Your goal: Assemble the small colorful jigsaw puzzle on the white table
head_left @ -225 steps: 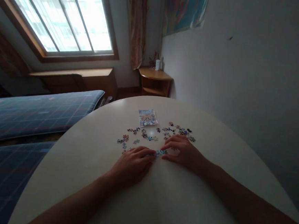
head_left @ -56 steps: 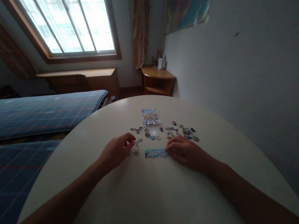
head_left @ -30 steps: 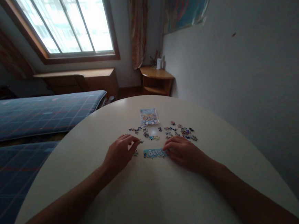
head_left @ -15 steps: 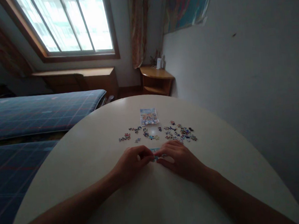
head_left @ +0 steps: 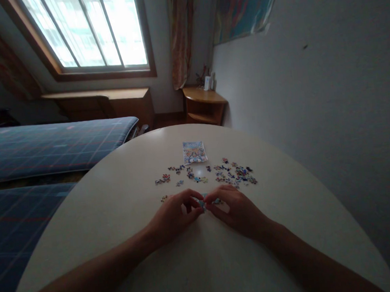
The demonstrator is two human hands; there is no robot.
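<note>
My left hand [head_left: 178, 211] and my right hand [head_left: 235, 206] meet over the table in front of me, fingertips almost touching. Between them is a small light-blue puzzle piece [head_left: 202, 204], pinched by the thumb and finger of my left hand. The right thumb and forefinger close on the same piece from the other side. Part of a bluish joined section [head_left: 217, 201] shows under my right hand; the fingers hide the rest. Beyond the hands lie loose jigsaw pieces, a dense heap [head_left: 242, 173] to the right and smaller clusters [head_left: 165, 178] to the left.
A printed picture sheet [head_left: 194, 152] lies behind the pieces on the round white table [head_left: 125, 201]. Left of the table is a bed with a plaid mattress [head_left: 53, 146]. A wall [head_left: 330, 108] runs along the right, and a wooden corner cabinet [head_left: 204, 95] stands behind.
Both hands have shifted slightly, the left one a little to the right. A small puzzle piece beside the left knuckles has come into view. The other pieces and the sheet stay put.
</note>
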